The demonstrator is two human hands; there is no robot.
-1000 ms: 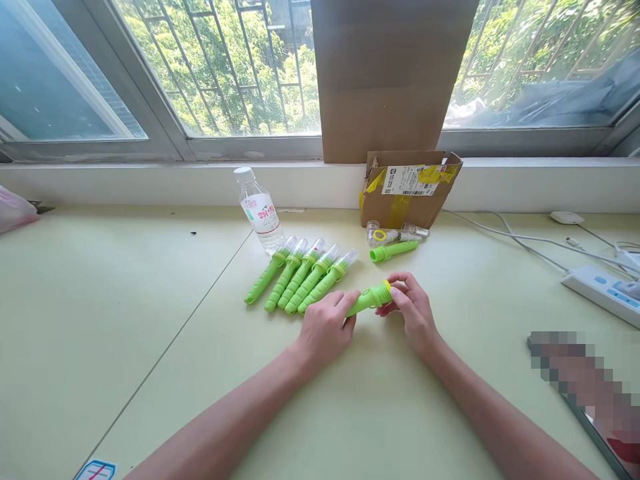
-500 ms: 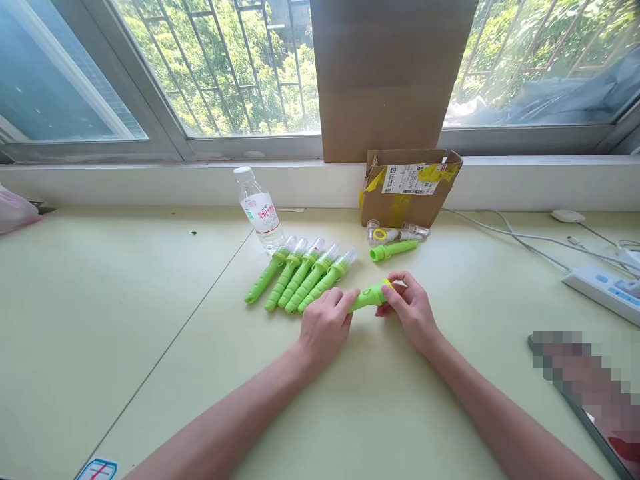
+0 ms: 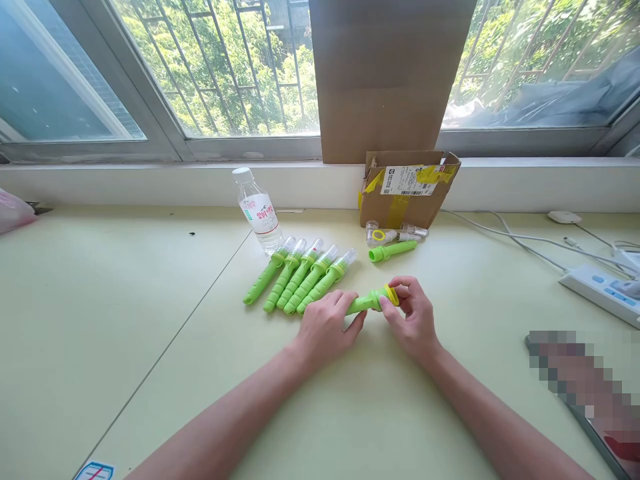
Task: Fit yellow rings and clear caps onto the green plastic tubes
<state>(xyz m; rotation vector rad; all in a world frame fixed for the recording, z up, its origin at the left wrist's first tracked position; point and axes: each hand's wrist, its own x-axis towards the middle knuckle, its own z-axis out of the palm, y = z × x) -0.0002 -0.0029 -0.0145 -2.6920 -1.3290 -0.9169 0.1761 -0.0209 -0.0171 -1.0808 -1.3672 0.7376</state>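
My left hand (image 3: 327, 325) is closed round the lower part of a green plastic tube (image 3: 364, 303), which lies nearly level above the table. At the tube's right end, my right hand (image 3: 413, 318) pinches a yellow ring (image 3: 392, 295) between thumb and fingers; the ring sits at the tube's threaded mouth. Left of the hands, several green tubes with clear caps (image 3: 320, 280) lie side by side, slanting. Beyond my right hand rests a loose green tube (image 3: 393, 251) without a cap. Clear caps (image 3: 415, 231), a second yellow ring (image 3: 379, 235) and small white parts (image 3: 406, 236) are scattered behind it.
A water bottle (image 3: 259, 212) stands behind the row of tubes. An open cardboard box (image 3: 407, 190) is at the back by the windowsill. To the right are cables, a power strip (image 3: 600, 293) and a phone-like device (image 3: 590, 427), partly blurred out.
The yellow ring now shows more fully at the tube's end, and my right fingers have shifted on it. My left thumb has moved lower, off the tube's upper side.
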